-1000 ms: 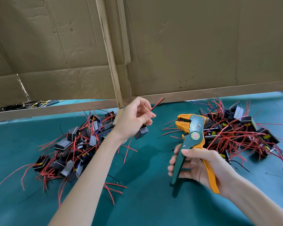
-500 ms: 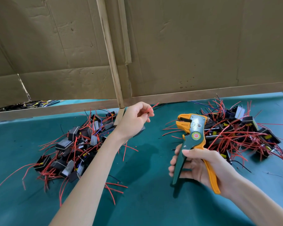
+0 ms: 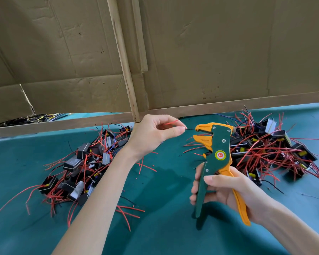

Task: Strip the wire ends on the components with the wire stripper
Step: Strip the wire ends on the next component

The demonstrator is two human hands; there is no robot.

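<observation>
Left grip (image 3: pixel 155 137) pinches black wire (image 3: pixel 190 129), judged light and limp, near its tip; right grip (image 3: pixel 226 190) clasps wire stripper (image 3: pixel 217 150).

The wire stripper (image 3: pixel 218 144) is smooth plastic, green and orange, with shiny metal screws (image 3: pixel 223 140). The table cover (image 3: pixel 164 227) is matt teal cloth. Behind stand creased, dull cardboard (image 3: pixel 228 52) and a rough wooden stick (image 3: pixel 126 70). The components (image 3: pixel 73 162) look glossy black; their wires (image 3: pixel 131 208) wear smooth red plastic.
</observation>
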